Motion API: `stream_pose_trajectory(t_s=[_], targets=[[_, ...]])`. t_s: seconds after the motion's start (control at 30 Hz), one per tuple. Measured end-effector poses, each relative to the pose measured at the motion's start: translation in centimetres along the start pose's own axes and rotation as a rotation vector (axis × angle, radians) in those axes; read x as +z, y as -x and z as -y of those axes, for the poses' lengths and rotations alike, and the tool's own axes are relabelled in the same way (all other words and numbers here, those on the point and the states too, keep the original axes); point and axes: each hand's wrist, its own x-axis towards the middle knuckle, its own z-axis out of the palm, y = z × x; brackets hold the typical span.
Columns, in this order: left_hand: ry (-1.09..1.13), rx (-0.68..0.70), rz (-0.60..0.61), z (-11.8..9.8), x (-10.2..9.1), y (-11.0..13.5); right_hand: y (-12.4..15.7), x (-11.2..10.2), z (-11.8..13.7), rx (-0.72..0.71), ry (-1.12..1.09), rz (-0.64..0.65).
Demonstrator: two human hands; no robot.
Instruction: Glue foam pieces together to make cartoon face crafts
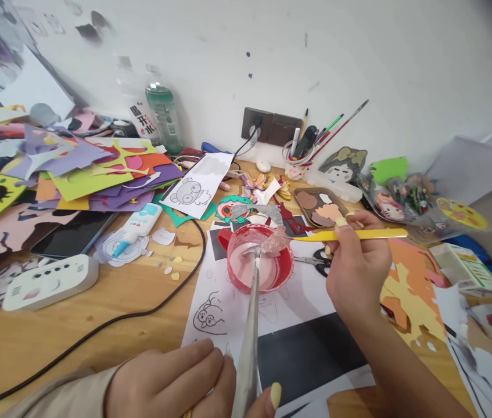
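Note:
My left hand [176, 380] is closed round the near end of long metal tweezers [250, 325], whose tips reach over a red bowl [259, 258] of white glue. My right hand [356, 264] pinches a yellow-handled brush [359, 234] held level, its tip at a small pink paper piece [275, 241] over the bowl's far rim. The tweezer tips meet that piece near the bowl's middle. The bowl stands on a white sheet with drawn outlines [223, 307].
Coloured paper scraps [93, 174] pile at the left. A glue bottle [135, 229], a white power strip [49, 281] with a black cable [150, 310], scissors [318, 261], a brush cup [295, 154], a tablet [71, 232] and a black sheet [306, 354] crowd the wooden desk.

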Motion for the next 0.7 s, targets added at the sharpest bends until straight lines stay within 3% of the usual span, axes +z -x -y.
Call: stream_pose_trajectory(t_s=[0.07, 0.17, 0.43, 0.7], targets=[[0.022, -0.013, 0.012, 0.2, -0.2, 0.2, -0.5, 0.1, 0.0, 0.124, -0.061, -0.030], [0.047, 0.002, 0.022, 0.4, -0.3, 0.4, -0.6, -0.3, -0.2, 0.200, -0.085, -0.058], [0.031, -0.090, 0.010, -0.2, -0.2, 0.7, 0.2, -0.8, -0.8, 0.050, 0.084, -0.023], [0.031, -0.024, 0.017, 0.2, -0.1, 0.7, -0.8, -0.8, -1.0, 0.232, -0.047, -0.071]])
